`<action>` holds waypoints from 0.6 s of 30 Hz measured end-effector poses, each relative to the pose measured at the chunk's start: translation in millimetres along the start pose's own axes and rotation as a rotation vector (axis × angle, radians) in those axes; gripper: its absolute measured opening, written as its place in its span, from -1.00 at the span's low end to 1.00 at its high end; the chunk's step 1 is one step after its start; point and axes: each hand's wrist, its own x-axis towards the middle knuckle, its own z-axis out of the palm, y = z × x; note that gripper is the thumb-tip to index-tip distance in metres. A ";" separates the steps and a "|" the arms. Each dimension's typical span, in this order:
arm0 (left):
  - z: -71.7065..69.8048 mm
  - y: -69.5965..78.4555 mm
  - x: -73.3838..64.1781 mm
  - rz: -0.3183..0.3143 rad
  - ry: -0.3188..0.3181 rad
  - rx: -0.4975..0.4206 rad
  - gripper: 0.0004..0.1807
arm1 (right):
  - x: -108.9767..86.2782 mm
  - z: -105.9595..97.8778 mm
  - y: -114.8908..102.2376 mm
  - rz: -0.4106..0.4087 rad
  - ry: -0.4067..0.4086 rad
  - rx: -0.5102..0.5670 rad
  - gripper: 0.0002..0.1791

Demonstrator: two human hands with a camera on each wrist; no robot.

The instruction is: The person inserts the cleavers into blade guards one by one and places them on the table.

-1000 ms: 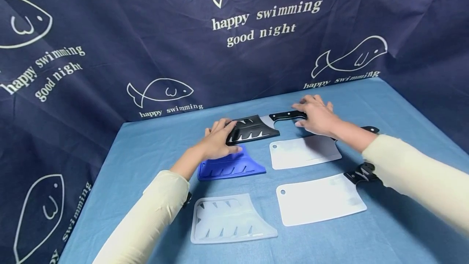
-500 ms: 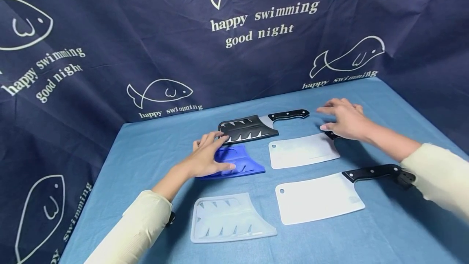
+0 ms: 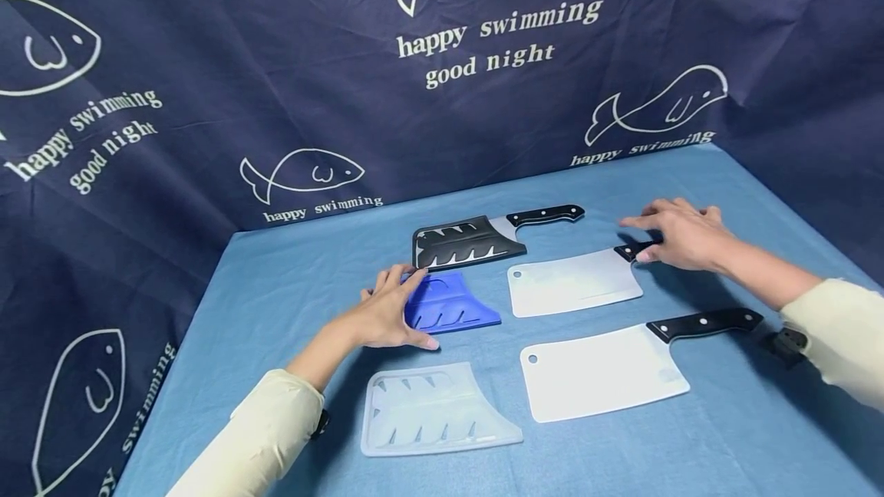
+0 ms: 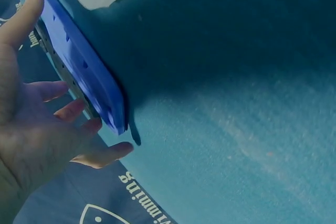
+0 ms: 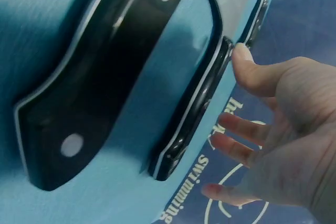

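Observation:
My left hand [image 3: 376, 317] hovers at the left end of a blue knife sheath [image 3: 452, 305], thumb and fingers spread on either side of it. In the left wrist view that sheath [image 4: 86, 64] lies just beyond the parted fingers. Over on the right, my right hand [image 3: 691, 236] is above the black handle [image 3: 627, 250] of the middle cleaver [image 3: 573, 286] and partly hides it. Its thumb and fingers are apart in the right wrist view, beside the handle [image 5: 197, 108]. The middle cleaver's pale blade lies bare, pointing at the blue sheath.
Behind lies a cleaver with a black handle [image 3: 545, 215], its blade inside a black sheath [image 3: 470, 242]. Nearer the front are a bare cleaver [image 3: 601, 374] and a translucent white sheath [image 3: 435, 413]. A dark fish-print cloth [image 3: 483, 136] hangs behind the blue-covered table [image 3: 311, 251].
My left hand has come away from the black sheath toward the blue one. My right hand has left the rear cleaver's handle, moving right and nearer to the middle cleaver's handle.

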 end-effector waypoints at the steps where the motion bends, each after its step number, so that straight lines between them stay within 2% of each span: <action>1: 0.7 0.3 0.0 -0.003 -0.008 0.008 0.34 | -0.1 0.8 2.6 0.001 -0.007 -0.002 -0.27; 7: 4.0 0.8 0.6 0.004 -0.016 0.063 0.34 | -1.2 7.5 13.5 -0.001 -0.033 -0.004 -0.20; 18: 0.6 2.6 2.0 -0.023 -0.027 0.094 0.28 | -2.0 16.7 16.7 -0.002 -0.026 0.015 -0.31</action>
